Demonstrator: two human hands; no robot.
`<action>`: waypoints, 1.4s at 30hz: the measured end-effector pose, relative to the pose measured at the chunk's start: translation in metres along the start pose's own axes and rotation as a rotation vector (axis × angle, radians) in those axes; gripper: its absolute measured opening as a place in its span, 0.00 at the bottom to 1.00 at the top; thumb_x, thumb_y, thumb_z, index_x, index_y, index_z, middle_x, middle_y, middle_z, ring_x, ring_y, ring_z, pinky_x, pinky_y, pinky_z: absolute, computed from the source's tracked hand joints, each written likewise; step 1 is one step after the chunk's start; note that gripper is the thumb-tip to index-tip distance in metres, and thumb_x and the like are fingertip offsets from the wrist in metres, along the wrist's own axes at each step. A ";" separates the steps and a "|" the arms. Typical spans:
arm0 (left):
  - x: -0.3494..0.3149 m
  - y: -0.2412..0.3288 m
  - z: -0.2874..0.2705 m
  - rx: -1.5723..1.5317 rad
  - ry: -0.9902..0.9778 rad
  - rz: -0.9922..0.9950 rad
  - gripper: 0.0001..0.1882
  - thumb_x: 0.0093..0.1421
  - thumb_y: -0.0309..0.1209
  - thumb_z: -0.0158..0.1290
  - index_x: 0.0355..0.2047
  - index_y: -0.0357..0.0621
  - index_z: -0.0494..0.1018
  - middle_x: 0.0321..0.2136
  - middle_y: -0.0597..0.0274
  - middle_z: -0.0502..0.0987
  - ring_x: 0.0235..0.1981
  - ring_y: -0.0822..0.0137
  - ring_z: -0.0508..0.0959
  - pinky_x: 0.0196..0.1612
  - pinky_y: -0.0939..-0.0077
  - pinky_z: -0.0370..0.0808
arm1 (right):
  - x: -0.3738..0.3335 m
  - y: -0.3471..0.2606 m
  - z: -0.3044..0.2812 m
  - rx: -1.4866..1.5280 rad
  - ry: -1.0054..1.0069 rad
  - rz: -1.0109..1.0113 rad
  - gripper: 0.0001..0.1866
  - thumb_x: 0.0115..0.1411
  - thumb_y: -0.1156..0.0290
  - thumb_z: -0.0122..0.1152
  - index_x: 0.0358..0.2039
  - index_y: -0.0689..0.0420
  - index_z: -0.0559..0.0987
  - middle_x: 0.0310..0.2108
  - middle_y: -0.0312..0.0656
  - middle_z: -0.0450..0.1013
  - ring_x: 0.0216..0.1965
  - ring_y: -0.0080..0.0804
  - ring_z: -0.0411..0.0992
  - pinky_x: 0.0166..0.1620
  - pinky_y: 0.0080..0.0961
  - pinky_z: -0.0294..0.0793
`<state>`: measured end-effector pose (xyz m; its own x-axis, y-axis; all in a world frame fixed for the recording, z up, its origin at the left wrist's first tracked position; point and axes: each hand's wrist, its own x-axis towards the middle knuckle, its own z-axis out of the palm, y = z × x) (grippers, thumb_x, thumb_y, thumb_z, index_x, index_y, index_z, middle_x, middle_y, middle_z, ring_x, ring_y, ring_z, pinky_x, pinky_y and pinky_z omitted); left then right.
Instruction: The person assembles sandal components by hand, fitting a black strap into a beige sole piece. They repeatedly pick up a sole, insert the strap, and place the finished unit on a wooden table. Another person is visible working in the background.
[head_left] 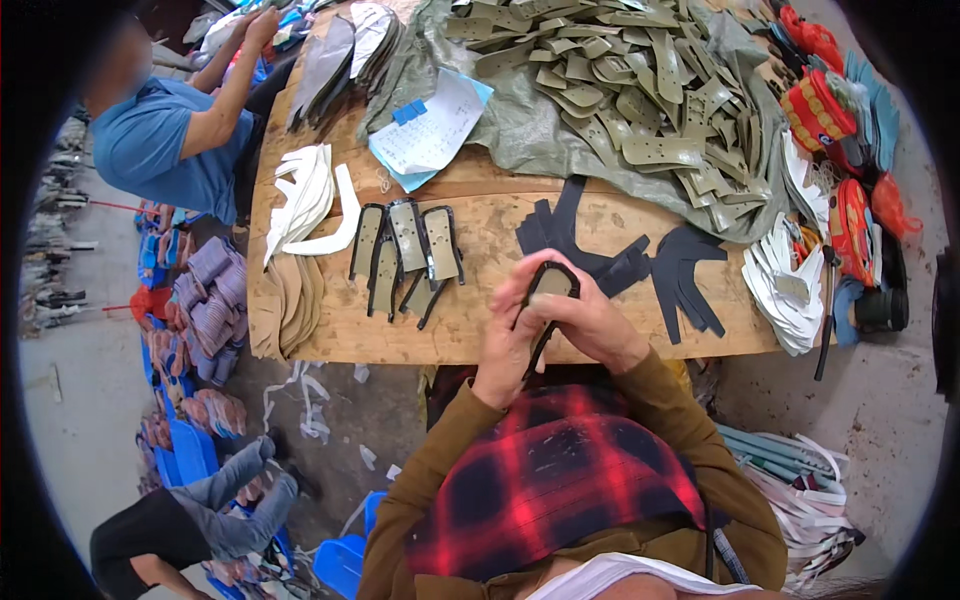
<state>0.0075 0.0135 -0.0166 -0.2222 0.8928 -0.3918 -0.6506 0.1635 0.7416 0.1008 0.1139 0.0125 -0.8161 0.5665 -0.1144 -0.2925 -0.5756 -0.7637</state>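
In front of my body, above the table's near edge, both hands hold one long rounded piece (551, 284) with an olive plate in the middle and a black fabric rim. My left hand (500, 345) wraps its left side and lower part. On the other side my right hand (602, 325) grips it, the thumb pressed over the olive face; its lower part is partly hidden by my fingers. Left of my hands lie several similar black-edged olive plates (408, 236). Black Y-shaped fabric cutouts (570, 238) are just behind my hands, with more forked black cutouts (686, 285) to the right.
A heap of bare olive plates (655, 95) lies on a green plastic sheet (545, 150) at the table's back. White cutouts (300, 195) and tan cutouts (287, 305) are stacked left; more white pieces (785, 285) sit right. Two co-workers (165, 140) are at left.
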 end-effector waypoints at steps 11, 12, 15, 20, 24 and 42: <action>-0.002 0.009 -0.010 -0.222 -0.441 -0.299 0.39 0.64 0.65 0.36 0.50 0.37 0.68 0.28 0.61 0.73 0.25 0.70 0.73 0.27 0.77 0.71 | -0.008 0.005 -0.028 -0.144 0.167 -0.022 0.10 0.67 0.63 0.57 0.39 0.56 0.71 0.31 0.28 0.68 0.32 0.11 0.64 0.35 0.13 0.66; -0.005 0.019 -0.011 -0.128 -0.430 -0.316 0.35 0.67 0.60 0.37 0.51 0.36 0.67 0.30 0.61 0.73 0.27 0.70 0.74 0.30 0.75 0.73 | -0.008 0.001 -0.026 -0.194 0.226 -0.015 0.09 0.67 0.64 0.57 0.39 0.55 0.71 0.28 0.28 0.69 0.26 0.11 0.65 0.25 0.11 0.65; -0.008 0.024 -0.011 -0.047 -0.365 -0.380 0.17 0.71 0.39 0.43 0.49 0.36 0.67 0.33 0.60 0.74 0.28 0.70 0.76 0.30 0.74 0.77 | -0.007 0.004 -0.022 -0.227 0.222 0.037 0.10 0.67 0.64 0.57 0.41 0.56 0.69 0.27 0.30 0.70 0.21 0.13 0.68 0.19 0.12 0.67; -0.015 0.015 -0.022 -0.097 -0.340 -0.376 0.13 0.71 0.36 0.44 0.45 0.37 0.67 0.32 0.61 0.73 0.25 0.70 0.75 0.22 0.78 0.74 | -0.023 0.012 -0.015 -0.183 0.111 0.157 0.23 0.64 0.73 0.56 0.57 0.56 0.60 0.33 0.37 0.71 0.21 0.19 0.73 0.23 0.17 0.75; -0.018 0.023 -0.019 -0.121 -0.304 -0.456 0.15 0.71 0.38 0.43 0.47 0.38 0.65 0.29 0.61 0.70 0.22 0.70 0.72 0.18 0.80 0.69 | -0.020 0.008 -0.022 -0.276 0.110 0.061 0.21 0.67 0.73 0.51 0.59 0.60 0.66 0.39 0.34 0.70 0.29 0.14 0.68 0.30 0.12 0.68; 0.012 0.108 -0.087 1.554 0.496 0.876 0.38 0.63 0.52 0.53 0.62 0.35 0.61 0.55 0.41 0.68 0.56 0.48 0.70 0.56 0.60 0.68 | -0.029 0.008 -0.068 -1.509 0.171 -0.410 0.09 0.54 0.73 0.64 0.36 0.58 0.76 0.38 0.42 0.69 0.36 0.43 0.70 0.40 0.36 0.69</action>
<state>-0.1283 0.0053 0.0118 -0.4395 0.7821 0.4418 0.8610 0.2267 0.4552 0.1557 0.1329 -0.0339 -0.7147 0.6478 0.2637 0.3622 0.6653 -0.6528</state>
